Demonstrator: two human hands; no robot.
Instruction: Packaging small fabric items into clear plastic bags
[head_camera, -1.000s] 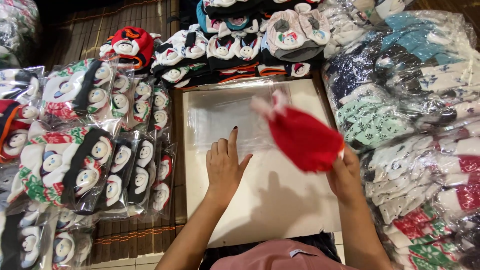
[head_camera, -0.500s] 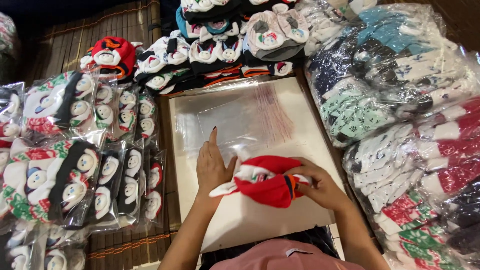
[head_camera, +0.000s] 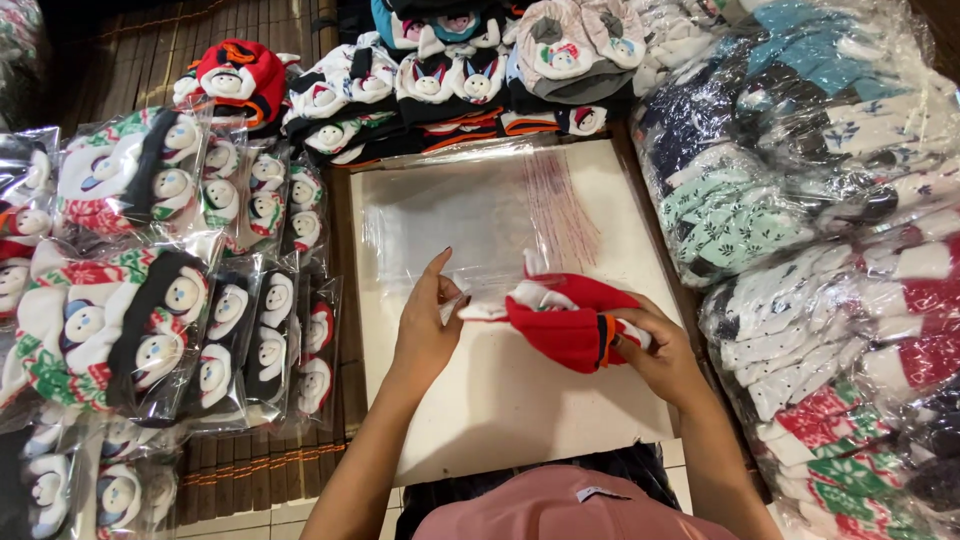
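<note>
Bagged character hats (head_camera: 130, 300) fill the floor mat to the left, bundles of wrapped patterned knitwear (head_camera: 800, 200) rise on the right, and loose animal-face hats (head_camera: 420, 85) are heaped along the far edge of a pale worktop (head_camera: 520, 420). On that worktop lies a stack of clear plastic bags (head_camera: 470, 215), its adhesive strip running down the middle. A second ago the red-and-white knitted hat (head_camera: 565, 320) was up in the air above the board; it has since dropped to the worktop, folded flat, and now sits at the near edge of the bags, its white trim touching the plastic. The right hand (head_camera: 665, 360) grips the hat's orange-edged end, fingers closed around the fabric. The left hand (head_camera: 430, 325), earlier pressed flat on the plastic, has slid toward the hat, and its thumb and fingers (head_camera: 440, 268) now pinch the lip of the top bag, lifting it slightly. Hat and bag mouth meet, which reads as the packing stage beginning.
</note>
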